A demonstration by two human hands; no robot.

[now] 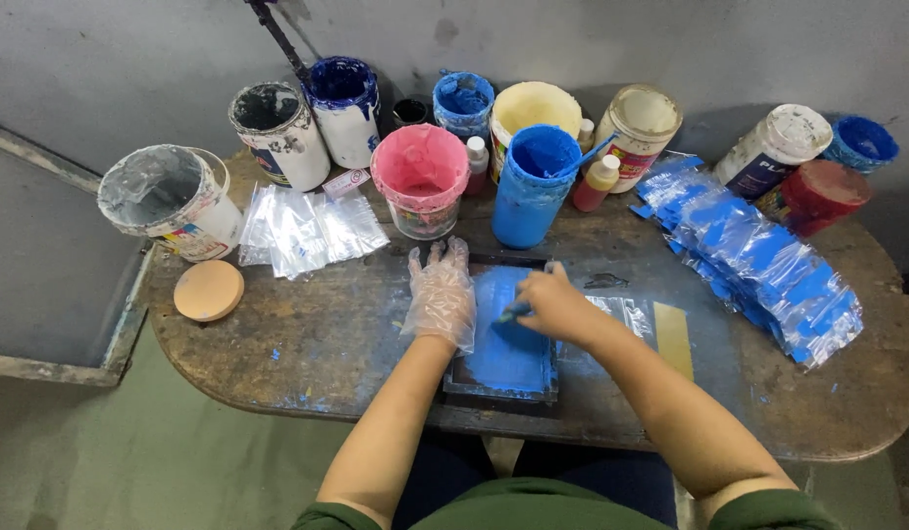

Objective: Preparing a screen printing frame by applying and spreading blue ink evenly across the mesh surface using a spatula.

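Blue-coated tray point(503, 358) lies flat at the near edge of the worktop point(317, 334), directly in front of the person. Its long axis runs from the near edge toward the wall; a dark frame borders the blue surface.

Left hand point(441, 294), in a thin clear glove, rests flat on the tray's left edge with its fingers released and spread, pointing away from the body. Right hand point(552, 304), bare, has its fingers clenched around a small blue-tipped tool point(513, 314) that touches the blue surface; the tool points left, across the tray's long axis.

Surrounding items:
- Just beyond the tray: a blue tub point(531, 186) and a pink tub point(421, 179), with small bottles point(599, 183) beside them.
- Along the wall: a black-stained tub point(278, 132), a dark blue tub point(344, 108), a cream tub point(533, 108) and further containers.
- Far left: a large grey-stained bucket point(170, 199), with a round tan lid point(209, 291) near it.
- Left of the pink tub: a pile of clear plastic bags point(307, 228).
- Right of the tray: a yellow strip point(673, 339), and well beyond it a long overlapping row of blue-filled packets point(768, 265).
- Far right: a red tub point(815, 194).

Nothing lies between the hands and the tray. The worktop is dark, worn wood with rounded ends and blue specks. It stands against a grey wall point(670, 39) over a grey-green floor point(130, 461).
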